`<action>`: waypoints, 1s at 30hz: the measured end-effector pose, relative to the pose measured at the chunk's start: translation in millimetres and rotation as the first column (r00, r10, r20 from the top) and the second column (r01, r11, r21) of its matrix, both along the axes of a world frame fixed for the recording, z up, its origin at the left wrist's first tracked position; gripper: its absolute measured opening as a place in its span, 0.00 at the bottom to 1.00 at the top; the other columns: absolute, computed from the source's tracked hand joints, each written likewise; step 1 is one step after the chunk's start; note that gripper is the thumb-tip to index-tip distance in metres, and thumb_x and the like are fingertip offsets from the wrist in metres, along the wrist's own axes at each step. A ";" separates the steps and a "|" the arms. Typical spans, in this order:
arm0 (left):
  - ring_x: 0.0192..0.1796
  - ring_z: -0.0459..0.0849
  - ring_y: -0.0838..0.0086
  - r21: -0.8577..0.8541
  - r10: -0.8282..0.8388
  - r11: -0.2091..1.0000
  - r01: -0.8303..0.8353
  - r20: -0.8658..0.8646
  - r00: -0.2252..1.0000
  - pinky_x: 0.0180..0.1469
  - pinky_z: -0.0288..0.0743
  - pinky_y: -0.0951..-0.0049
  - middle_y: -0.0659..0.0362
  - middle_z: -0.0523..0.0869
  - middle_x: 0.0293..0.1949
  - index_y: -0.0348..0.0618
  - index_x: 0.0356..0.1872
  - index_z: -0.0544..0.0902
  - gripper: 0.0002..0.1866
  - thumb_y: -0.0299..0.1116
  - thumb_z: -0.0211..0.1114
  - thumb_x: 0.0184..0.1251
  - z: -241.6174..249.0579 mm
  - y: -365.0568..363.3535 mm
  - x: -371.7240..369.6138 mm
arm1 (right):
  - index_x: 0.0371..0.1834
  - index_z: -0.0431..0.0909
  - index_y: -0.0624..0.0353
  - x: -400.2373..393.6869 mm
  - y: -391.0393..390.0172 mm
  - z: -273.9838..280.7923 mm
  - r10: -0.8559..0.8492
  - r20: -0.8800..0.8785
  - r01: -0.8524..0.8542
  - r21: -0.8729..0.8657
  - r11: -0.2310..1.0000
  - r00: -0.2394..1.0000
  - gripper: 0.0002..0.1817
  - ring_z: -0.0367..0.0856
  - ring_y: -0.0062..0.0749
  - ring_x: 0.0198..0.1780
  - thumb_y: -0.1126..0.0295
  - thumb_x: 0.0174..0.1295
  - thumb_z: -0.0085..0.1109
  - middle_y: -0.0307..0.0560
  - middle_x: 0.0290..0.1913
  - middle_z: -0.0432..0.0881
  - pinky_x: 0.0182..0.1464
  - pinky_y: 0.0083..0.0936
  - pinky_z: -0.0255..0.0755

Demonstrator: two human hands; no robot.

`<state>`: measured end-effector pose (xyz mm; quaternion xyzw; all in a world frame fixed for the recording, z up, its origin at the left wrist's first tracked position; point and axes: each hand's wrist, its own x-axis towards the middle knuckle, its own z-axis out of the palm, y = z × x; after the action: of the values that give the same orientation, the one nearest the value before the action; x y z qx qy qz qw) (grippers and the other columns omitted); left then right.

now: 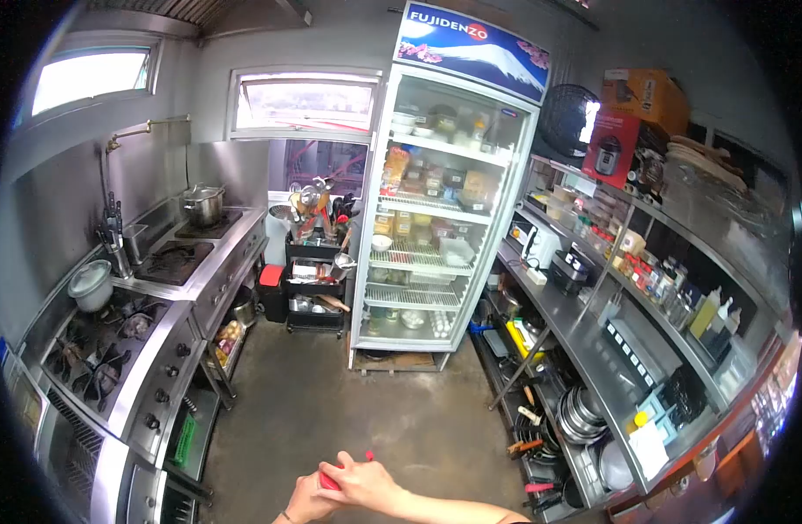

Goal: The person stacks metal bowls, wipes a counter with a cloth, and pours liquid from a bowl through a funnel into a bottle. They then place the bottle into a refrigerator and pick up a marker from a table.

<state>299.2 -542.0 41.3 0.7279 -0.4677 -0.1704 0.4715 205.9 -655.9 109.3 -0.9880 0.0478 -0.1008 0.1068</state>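
Note:
Both hands are together low in the view, over the grey floor (287, 410). My left hand (309, 499) is at the left, its fingers closed around a red object (331, 479) that is mostly hidden. Across the top of it lies my right hand (366, 483), whose fingers curl over the same red object. A small red tip (369, 455) shows just above the right hand. What the red object is cannot be made out.
Stoves (113, 349) line the left wall, with a pot (203, 206) at the back. A glass-door fridge (444, 210) stands ahead beside a black utensil cart (313, 288). A steel counter (584, 323) with shelves of pans and bottles runs along the right.

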 end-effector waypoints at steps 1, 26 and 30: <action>0.35 0.82 0.55 -0.007 -0.001 1.000 0.001 -0.009 1.000 0.37 0.77 0.62 0.50 0.83 0.30 0.44 0.35 0.78 0.21 0.42 0.70 0.39 -12.6 -12.2 11.0 | 0.51 0.72 0.54 14.4 -8.0 -9.4 -0.001 -0.009 0.001 -0.007 1.000 1.000 0.24 0.78 0.43 0.23 0.49 0.58 0.49 0.48 0.37 0.73 0.24 0.33 0.75; 0.33 0.83 0.60 0.053 -0.491 0.871 0.488 0.070 0.868 0.37 0.76 0.67 0.52 0.83 0.29 0.42 0.29 0.80 0.18 0.40 0.73 0.37 -15.3 -342.9 324.1 | 0.24 0.79 0.63 281.7 -332.5 28.2 -0.270 -0.264 0.319 0.164 0.933 0.926 0.30 0.79 0.56 0.28 0.45 0.61 0.42 0.62 0.21 0.77 0.33 0.45 0.74; 0.31 0.83 0.64 -0.027 -0.437 0.899 0.437 -0.108 0.893 0.36 0.76 0.69 0.54 0.83 0.26 0.43 0.30 0.79 0.17 0.38 0.72 0.38 -25.7 -391.0 334.4 | 0.16 0.77 0.67 294.7 -392.0 31.3 -0.258 -0.418 0.367 0.206 0.907 0.871 0.39 0.78 0.57 0.31 0.40 0.63 0.31 0.61 0.23 0.78 0.36 0.42 0.73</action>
<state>633.6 -933.0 15.6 0.5932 -0.5925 -0.3117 0.4471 500.6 -1047.9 140.6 -0.9422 0.2419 0.0848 0.2158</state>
